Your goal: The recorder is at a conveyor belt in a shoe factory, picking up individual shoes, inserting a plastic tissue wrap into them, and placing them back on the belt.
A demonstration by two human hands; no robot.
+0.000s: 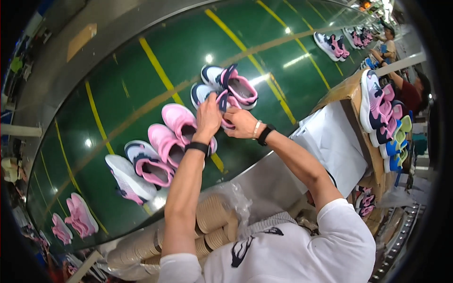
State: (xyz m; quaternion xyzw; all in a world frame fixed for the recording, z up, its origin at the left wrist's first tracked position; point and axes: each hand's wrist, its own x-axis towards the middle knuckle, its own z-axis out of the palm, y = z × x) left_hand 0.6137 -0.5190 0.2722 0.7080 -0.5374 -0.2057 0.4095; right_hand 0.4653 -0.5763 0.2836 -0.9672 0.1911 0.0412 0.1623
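Observation:
My left hand [208, 117] is closed at the navy strap of a white, navy and pink sneaker [198, 92] standing on a green conveyor belt [127, 80]. My right hand [241, 123] pinches the pink collar of the same shoe near its heel; the exact grip is partly hidden by the fingers. Touching its far side stands a matching sneaker [213, 73] with its opening upward. Just left of my left wrist are two pink sneakers [175, 114], partly covered by my forearm. Beyond them sit a white and navy sneaker [137, 150] and another sneaker [123, 175] tipped on its side.
More pink sneakers [81, 217] are at the belt's left end, and others [328, 45] farther up it. At right, a cardboard box [350, 101] with white paper [332, 141] borders the belt, shoes beside it. Brown moulded stacks [214, 214] lie in plastic below. People work at far right.

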